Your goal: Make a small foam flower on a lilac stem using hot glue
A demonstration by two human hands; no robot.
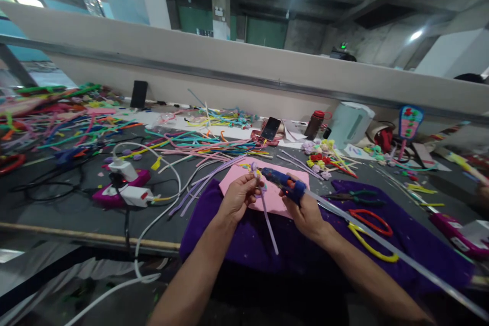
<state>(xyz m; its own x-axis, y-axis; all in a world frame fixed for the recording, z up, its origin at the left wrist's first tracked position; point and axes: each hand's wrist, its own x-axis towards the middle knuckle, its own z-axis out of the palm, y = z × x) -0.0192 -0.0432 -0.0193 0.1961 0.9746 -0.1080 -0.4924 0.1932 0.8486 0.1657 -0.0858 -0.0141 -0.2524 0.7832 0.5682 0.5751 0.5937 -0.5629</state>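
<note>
Presently | room: dark grey worktable is crowding with loose stems behind, purple felt cloth is overhanging the near edge, red-and-yellow scissors lying just right | left hand is pinching a pale lilac fuzzy pipe-cleaner stem, dangling over the pink felt sheet | right hand is clamping a blue hot-glue gun, nozzle near the stem's top.

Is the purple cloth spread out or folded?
Spread out: the purple cloth lies flat over the table edge, with scissors lying on it.
</note>
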